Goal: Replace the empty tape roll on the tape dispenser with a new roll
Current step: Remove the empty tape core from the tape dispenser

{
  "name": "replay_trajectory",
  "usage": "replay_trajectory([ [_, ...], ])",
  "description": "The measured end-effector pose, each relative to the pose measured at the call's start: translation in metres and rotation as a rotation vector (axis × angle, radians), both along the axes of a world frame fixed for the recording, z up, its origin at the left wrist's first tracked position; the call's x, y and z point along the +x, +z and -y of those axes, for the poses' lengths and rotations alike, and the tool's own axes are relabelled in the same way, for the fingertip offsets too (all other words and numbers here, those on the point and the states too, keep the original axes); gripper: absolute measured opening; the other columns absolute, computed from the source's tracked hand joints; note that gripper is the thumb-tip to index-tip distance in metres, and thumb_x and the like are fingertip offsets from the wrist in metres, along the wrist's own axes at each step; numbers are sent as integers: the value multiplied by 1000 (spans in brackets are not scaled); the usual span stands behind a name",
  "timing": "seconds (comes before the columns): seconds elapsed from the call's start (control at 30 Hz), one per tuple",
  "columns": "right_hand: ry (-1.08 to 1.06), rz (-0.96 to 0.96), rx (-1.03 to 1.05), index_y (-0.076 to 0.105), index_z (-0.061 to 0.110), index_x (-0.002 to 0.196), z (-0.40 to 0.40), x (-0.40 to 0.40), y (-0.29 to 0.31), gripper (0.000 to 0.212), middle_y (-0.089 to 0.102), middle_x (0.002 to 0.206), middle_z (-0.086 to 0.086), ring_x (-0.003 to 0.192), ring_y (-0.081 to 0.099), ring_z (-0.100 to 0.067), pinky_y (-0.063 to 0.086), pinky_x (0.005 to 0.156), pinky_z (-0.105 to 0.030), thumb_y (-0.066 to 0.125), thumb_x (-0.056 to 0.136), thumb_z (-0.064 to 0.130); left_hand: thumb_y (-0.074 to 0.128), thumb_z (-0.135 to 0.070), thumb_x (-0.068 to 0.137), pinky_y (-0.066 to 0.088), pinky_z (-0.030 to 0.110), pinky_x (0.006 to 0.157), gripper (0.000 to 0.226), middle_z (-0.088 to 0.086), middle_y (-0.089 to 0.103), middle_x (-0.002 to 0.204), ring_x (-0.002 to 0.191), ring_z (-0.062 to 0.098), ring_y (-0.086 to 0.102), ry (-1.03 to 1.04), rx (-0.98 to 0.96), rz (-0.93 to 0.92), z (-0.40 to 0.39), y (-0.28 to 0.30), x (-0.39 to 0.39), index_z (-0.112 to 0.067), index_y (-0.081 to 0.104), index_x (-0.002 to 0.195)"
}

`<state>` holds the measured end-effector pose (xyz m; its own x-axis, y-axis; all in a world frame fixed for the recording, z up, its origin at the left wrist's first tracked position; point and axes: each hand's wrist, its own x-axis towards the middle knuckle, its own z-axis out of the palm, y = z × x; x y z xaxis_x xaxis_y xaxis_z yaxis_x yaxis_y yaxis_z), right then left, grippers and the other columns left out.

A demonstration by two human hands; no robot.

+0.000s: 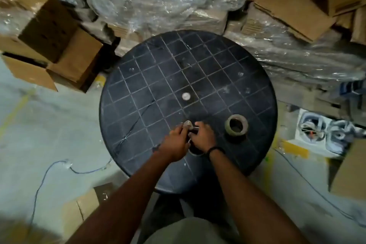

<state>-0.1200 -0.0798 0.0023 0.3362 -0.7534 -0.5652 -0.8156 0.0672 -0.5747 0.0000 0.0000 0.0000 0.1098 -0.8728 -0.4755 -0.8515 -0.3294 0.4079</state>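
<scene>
Both hands, left hand and right hand, clamped together on small metal tape dispenser at near edge of round black gridded table. Brown tape roll upright just right, untouched.

Dispenser: small, dark with shiny metal, mostly hidden inside grip, low over table. Roll: brownish ring, lying flat, hole up, right of grip.
</scene>
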Motion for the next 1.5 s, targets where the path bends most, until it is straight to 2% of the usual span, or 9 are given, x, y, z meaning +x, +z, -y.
replay_trajectory([
  [0.2,-126,-154,156,39,18,148,-28,-4,-49,76,41,147,-20,134,45,-40,41,113,-44,75,82,25,51,-43,98,25,52,122,77,9,-9,169,156,30,-8,-201,87,88,-8,-58,7,-16,15,160],
  [0.33,-259,-127,167,43,15,145,-28,-1,-63,77,43,146,-18,131,49,-38,42,112,-44,81,78,21,52,-39,97,22,49,123,71,7,-12,169,156,28,-12,-201,54,73,-18,-71,8,-18,22,158],
  [0.4,-300,-115,185,50,15,139,-28,-1,-63,71,48,140,-18,125,55,-36,46,109,-40,84,77,22,52,-36,98,24,49,123,65,8,-6,170,157,29,-6,-167,22,60,-19,-69,6,-19,29,156],
  [0.57,-398,-77,207,57,16,123,-22,0,-65,51,60,124,-13,114,62,-30,50,98,-33,82,78,18,61,-30,93,38,48,117,49,11,46,149,149,30,29,56,-105,-29,-12,-61,3,-18,52,140],
  [0.7,-513,-41,256,58,18,114,-17,-4,-67,40,68,112,-4,107,66,-25,51,91,-30,78,80,12,63,-38,92,35,49,117,60,3,49,150,151,26,21,80,-8,11,-1,-63,3,-21,45,147],
  [0.9,-629,59,412,53,4,141,-11,-2,-79,64,64,132,-14,123,61,-30,49,109,-43,77,83,2,55,-44,96,24,56,112,31,-2,66,132,152,30,10,124,149,5,5,-74,-1,-31,65,122],
  [1.2,-496,10,340,75,8,105,-10,0,-83,24,76,105,-12,101,72,-27,57,95,-43,78,81,8,58,-38,90,22,53,111,26,-5,66,123,139,30,33,309,252,-131,18,-80,-2,-38,64,116],
  [1.37,-487,-51,272,75,11,103,-8,5,-79,29,77,102,-11,98,72,-25,59,90,-37,83,75,10,58,-33,90,23,53,110,21,-2,65,120,135,32,31,365,266,-130,21,-80,-5,-36,63,110],
  [1.5,-401,-41,205,72,13,112,-12,3,-77,43,70,112,-10,102,69,-23,56,86,-29,87,72,15,60,-30,88,30,51,112,26,3,68,117,130,31,45,403,271,-177,19,-79,-2,-28,61,114],
])
